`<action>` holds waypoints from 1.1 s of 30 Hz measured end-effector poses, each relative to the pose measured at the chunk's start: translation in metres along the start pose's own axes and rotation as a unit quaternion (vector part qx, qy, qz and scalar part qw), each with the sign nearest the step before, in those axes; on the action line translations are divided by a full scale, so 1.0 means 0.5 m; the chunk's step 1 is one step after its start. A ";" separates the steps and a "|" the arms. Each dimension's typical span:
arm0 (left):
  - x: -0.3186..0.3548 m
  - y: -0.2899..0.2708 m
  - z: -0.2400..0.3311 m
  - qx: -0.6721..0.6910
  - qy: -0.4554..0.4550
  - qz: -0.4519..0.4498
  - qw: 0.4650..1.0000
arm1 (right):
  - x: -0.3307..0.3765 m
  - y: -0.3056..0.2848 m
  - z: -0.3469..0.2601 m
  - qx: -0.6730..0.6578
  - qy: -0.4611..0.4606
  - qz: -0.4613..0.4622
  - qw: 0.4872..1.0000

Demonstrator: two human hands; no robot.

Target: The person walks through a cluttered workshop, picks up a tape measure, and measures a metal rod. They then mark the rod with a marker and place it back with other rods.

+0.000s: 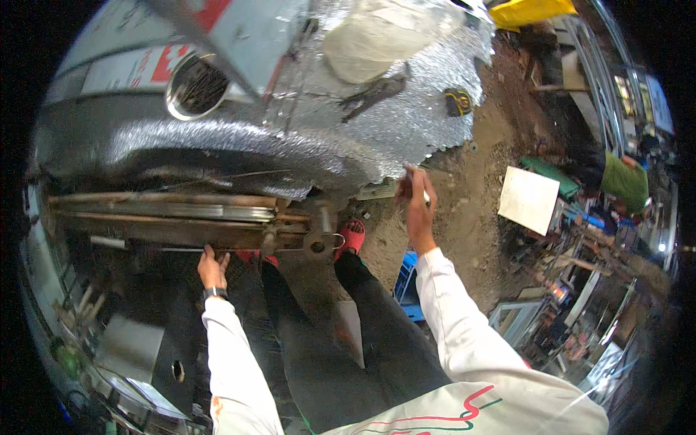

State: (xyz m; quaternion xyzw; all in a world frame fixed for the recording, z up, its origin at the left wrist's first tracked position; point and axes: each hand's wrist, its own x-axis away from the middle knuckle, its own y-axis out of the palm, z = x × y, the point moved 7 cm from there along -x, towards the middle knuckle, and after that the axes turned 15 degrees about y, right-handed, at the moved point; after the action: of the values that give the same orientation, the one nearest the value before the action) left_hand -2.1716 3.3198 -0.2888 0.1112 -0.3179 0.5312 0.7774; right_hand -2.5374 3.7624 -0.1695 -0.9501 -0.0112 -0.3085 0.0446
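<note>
My right hand [418, 203] is raised beside the ragged edge of a silver foil sheet [428, 123]. Its fingers are pinched together on a slim pale pen-like stick [426, 196], mostly hidden by the fingers. Lower and to the left, my left hand [212, 270] has its thumb and forefinger apart, fingertips at the near edge of a long rusty metal bending machine or bench [167, 233]. A thin bright line runs along that edge by the fingers. A round lug with a ring [317, 245] ends the bench at its right.
On the foil lie a yellow-black tape measure [457, 103], dark snips-like tool [373, 96] and whitish plastic bag [366, 47]. A metal pipe opening [196, 87] stands left. Below are a blue stool [408, 286], a white board [529, 199], scrap piles, and a person in green [625, 185].
</note>
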 end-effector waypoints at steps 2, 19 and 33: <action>0.030 0.011 -0.011 -0.008 0.005 -0.006 1.000 | -0.081 -0.009 -0.062 -0.028 -0.041 0.031 0.998; 0.197 0.146 -0.071 0.022 -0.030 -0.014 0.999 | -0.280 0.006 -0.220 -0.007 -0.116 0.001 0.993; 0.099 0.071 -0.171 0.146 -0.069 0.102 0.982 | 0.287 0.481 -0.124 0.165 0.007 -0.273 0.948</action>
State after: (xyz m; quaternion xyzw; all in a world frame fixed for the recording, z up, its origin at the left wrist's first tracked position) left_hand -2.1599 3.4154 -0.3304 0.2266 -0.2997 0.6397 0.6705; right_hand -2.4457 3.5164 -0.0541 -0.8880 -0.3207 -0.3091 0.1146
